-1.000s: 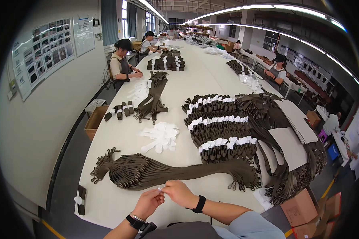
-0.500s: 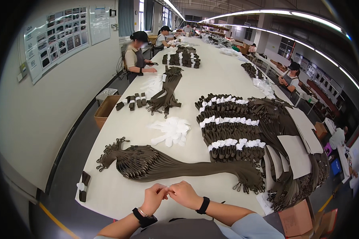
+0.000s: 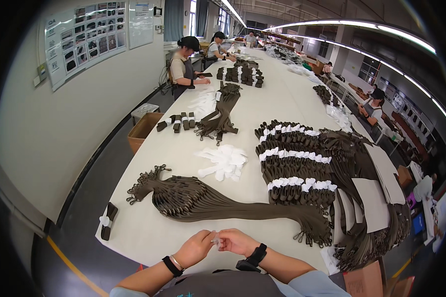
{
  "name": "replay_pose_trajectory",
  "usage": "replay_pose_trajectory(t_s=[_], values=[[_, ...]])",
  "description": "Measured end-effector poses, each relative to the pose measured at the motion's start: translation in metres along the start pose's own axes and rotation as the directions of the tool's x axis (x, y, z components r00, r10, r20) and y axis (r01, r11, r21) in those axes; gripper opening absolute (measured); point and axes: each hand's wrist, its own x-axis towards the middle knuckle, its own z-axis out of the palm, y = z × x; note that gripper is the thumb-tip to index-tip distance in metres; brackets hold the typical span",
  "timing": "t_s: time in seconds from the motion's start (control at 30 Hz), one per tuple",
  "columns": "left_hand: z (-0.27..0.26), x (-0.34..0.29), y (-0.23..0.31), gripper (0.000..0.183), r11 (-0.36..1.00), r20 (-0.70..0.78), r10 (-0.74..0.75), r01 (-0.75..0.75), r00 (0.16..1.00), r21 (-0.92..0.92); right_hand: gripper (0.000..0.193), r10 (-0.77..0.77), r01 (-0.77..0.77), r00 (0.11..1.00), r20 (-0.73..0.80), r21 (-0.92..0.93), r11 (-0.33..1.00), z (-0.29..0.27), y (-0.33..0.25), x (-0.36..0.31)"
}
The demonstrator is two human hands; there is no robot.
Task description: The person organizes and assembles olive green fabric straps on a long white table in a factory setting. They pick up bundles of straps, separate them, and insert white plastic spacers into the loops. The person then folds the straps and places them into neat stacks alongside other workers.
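Observation:
Close to my body, above the table's near edge, my left hand (image 3: 197,248) and my right hand (image 3: 237,242) meet at the fingertips. Both are closed in a pinch on a small whitish, see-through piece (image 3: 216,240); its kind is too small to make out. Just beyond them lies a long bundle of dark olive straps (image 3: 218,202), with metal hooks (image 3: 142,182) bunched at its left end and more hooks at the right. A loose heap of white strips (image 3: 224,162) lies behind the bundle.
Rows of folded straps with white bands (image 3: 296,163) stand at right, beside piled straps and a grey-beige board (image 3: 370,204). One banded strap (image 3: 109,221) lies at the left corner. A co-worker (image 3: 187,64) works along the left edge; a cardboard box (image 3: 142,132) sits below it.
The whole view has shifted, so the table's things appear farther right. My hands have turned at the wrists, and the whitish piece shows more plainly between my fingertips.

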Motion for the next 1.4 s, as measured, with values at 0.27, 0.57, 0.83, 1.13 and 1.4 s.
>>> replay_pose_trajectory(t_s=[0.27, 0.57, 0.83, 1.13, 1.4], values=[[-0.003, -0.003, -0.009, 0.023, 0.998, -0.062, 0.066, -0.067, 0.996, -0.016, 0.014, -0.005, -0.010, 0.986, -0.166, -0.087, 0.996, 0.014, 0.008, -0.002], [-0.008, -0.006, -0.012, 0.020, 0.984, -0.047, 0.173, -0.170, 0.984, 0.049, 0.017, -0.178, 0.135, 0.969, -0.173, -0.233, 0.963, 0.022, 0.015, -0.004], [-0.007, 0.000, -0.002, 0.012, 0.999, 0.068, 0.040, -0.041, 0.997, 0.018, 0.019, -0.226, 0.137, 0.961, -0.158, -0.437, 0.889, 0.028, 0.015, -0.007], [-0.002, -0.007, -0.013, 0.016, 0.914, 0.153, -0.293, 0.323, 0.944, -0.245, 0.017, -0.314, 0.260, 0.949, 0.018, -0.607, 0.751, 0.027, 0.017, -0.007], [-0.005, 0.002, -0.011, 0.033, 0.627, 0.299, -0.538, 0.612, 0.788, -0.482, 0.014, -0.390, 0.324, 0.917, 0.084, -0.729, 0.604, 0.033, 0.010, -0.011]])
